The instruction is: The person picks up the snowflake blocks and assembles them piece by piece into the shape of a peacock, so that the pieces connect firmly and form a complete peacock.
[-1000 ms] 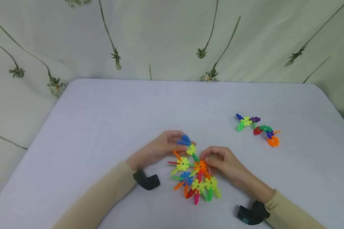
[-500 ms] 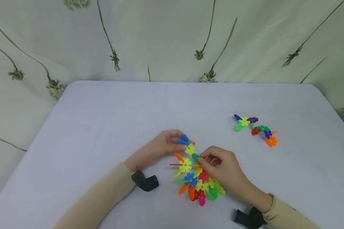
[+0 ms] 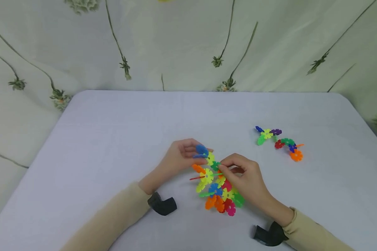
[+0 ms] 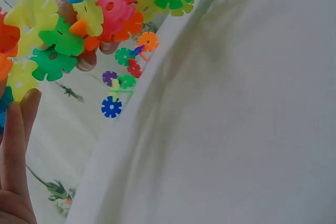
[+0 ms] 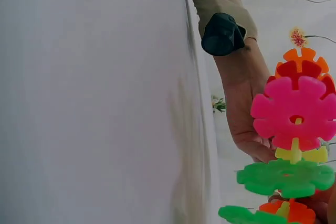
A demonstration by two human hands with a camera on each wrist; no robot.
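A cluster of colourful snowflake-shaped plastic pieces (image 3: 218, 190) is held just above the white table (image 3: 128, 122), between both hands. My left hand (image 3: 191, 155) pinches the blue piece (image 3: 201, 150) at the cluster's top end. My right hand (image 3: 223, 169) pinches a green piece (image 3: 215, 165) just below the yellow one. In the left wrist view the cluster (image 4: 100, 9) fills the top left, beside my left fingers (image 4: 16, 145). In the right wrist view its pink piece (image 5: 296, 111) and a green piece (image 5: 286, 177) show edge-on before my left forearm (image 5: 244, 87).
Two short chains of the same pieces lie on the table to the right, one with a yellow middle (image 3: 266, 134) and one ending in orange (image 3: 289, 146). A pale curtain with plant stems (image 3: 188, 42) hangs behind the table's far edge.
The cluster has risen and shifted slightly right and away. My right hand moved from the orange piece up to the green piece near the top. My left hand kept its hold on the blue piece.
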